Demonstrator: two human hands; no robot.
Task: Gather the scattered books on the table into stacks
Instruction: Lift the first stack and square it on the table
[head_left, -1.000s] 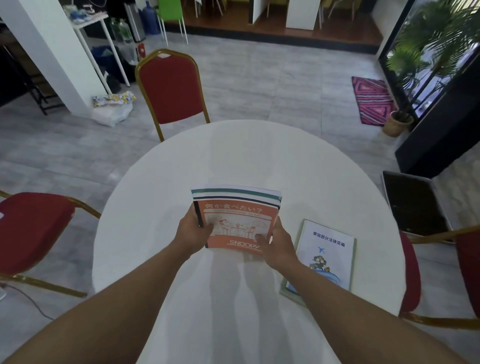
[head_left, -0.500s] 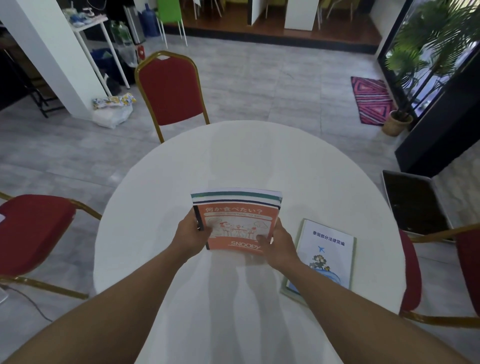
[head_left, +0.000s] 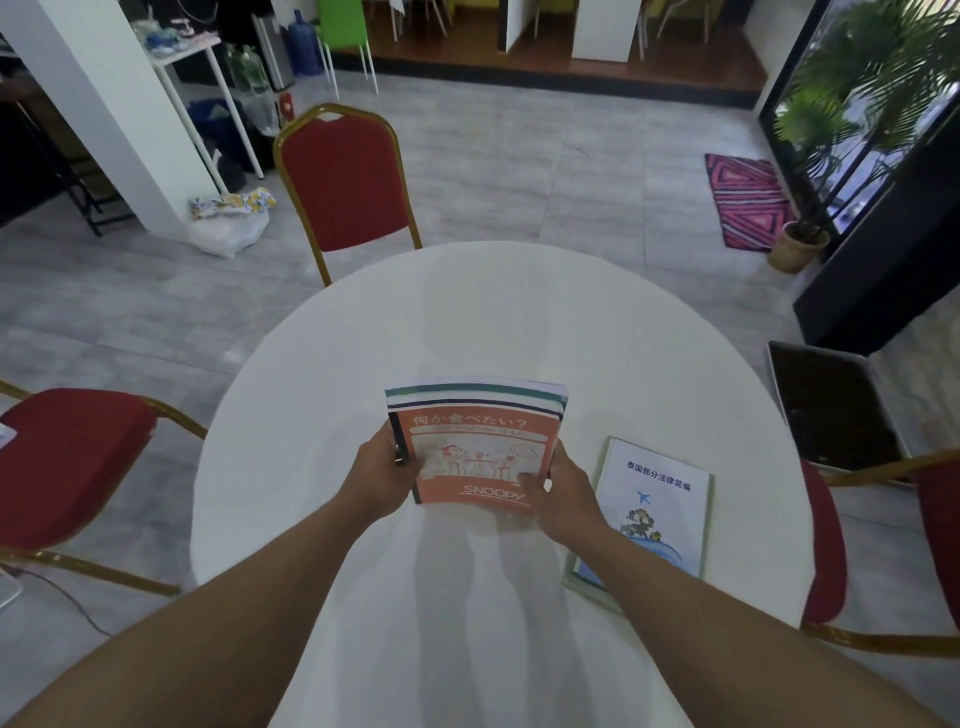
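A stack of books with an orange Snoopy cover on top is at the middle of the round white table. My left hand grips its left edge and my right hand grips its lower right corner. Whether the stack rests on the table or is slightly raised cannot be told. To the right lies a white book with a blue plane and globe picture, flat on another book beneath it, partly covered by my right forearm.
Red chairs with gold frames stand at the far side, at the left and at the right of the table. A dark planter tray sits on the floor to the right, a potted palm beyond it.
The stack and both hands have barely shifted; my grip stays the same.
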